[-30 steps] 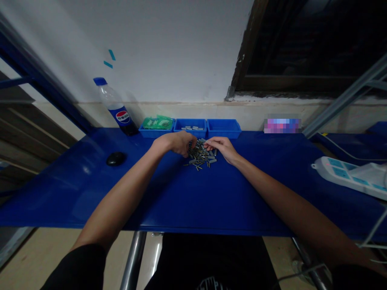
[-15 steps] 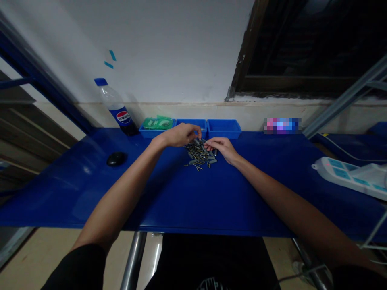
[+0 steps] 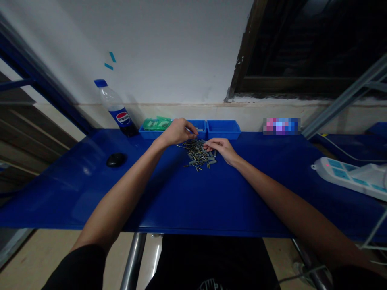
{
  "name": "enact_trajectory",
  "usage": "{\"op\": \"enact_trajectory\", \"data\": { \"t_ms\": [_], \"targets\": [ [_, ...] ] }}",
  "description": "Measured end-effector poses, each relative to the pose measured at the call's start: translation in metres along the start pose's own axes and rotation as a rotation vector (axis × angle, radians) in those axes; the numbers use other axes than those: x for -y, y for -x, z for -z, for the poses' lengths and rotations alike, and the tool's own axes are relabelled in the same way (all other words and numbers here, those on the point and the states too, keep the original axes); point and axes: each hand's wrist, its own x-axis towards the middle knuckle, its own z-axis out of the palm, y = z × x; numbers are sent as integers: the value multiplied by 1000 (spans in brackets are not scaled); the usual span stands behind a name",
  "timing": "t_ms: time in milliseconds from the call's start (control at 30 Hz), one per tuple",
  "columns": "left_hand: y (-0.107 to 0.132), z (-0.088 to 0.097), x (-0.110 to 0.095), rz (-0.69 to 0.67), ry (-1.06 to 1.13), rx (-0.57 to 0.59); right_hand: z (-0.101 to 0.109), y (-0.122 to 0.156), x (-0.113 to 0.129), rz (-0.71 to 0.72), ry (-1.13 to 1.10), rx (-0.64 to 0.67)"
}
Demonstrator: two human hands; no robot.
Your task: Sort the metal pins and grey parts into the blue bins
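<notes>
The pile of small metal pins and grey pieces (image 3: 200, 156) lies on the blue table (image 3: 193, 197), below and between the person's 2 hands as the head camera looks down. The left hand (image 3: 179, 132) is raised at the pile's upper left, its wrist bent, its fingertips in front of the middle blue tray (image 3: 202, 125) and just above the far side of the pile. Its thumb and fingers are curled toward each other; whether they grasp a piece cannot be told. The right hand (image 3: 221, 147) is at the pile's upper right edge, thumb and fingers drawn together over the outermost pieces; what is between those fingertips, if anything, is too small to tell. Several loose pins stick out from the pile's near and left edges, toward the person.

Behind the hands, 3 blue trays stand in a row near the wall: the left one carries green packets (image 3: 157, 123), the middle one is partly covered by the left hand, and the right tray (image 3: 223, 133) stands beyond the right hand.
</notes>
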Motion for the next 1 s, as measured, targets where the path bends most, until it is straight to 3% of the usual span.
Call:
{"op": "enact_trajectory", "data": {
  "t_ms": [100,233,333,500,567,1000],
  "targets": [
    [-3,-4,8,40,100,-131,1,0,-2,8,-13,7],
    [-3,-3,12,-5,102,-109,2,0,-2,8,-15,9],
    [-1,1,5,-45,-36,-13,1,0,-2,2,-16,3],
    [7,2,-8,-18,-454,374,1,-1,-3,4,-4,3],
    [9,-2,-10,29,-552,451,1,-1,-3,4,3,3],
    [5,-13,-9,89,-536,504,1,0,-2,3,19,-1]
  ]
}}
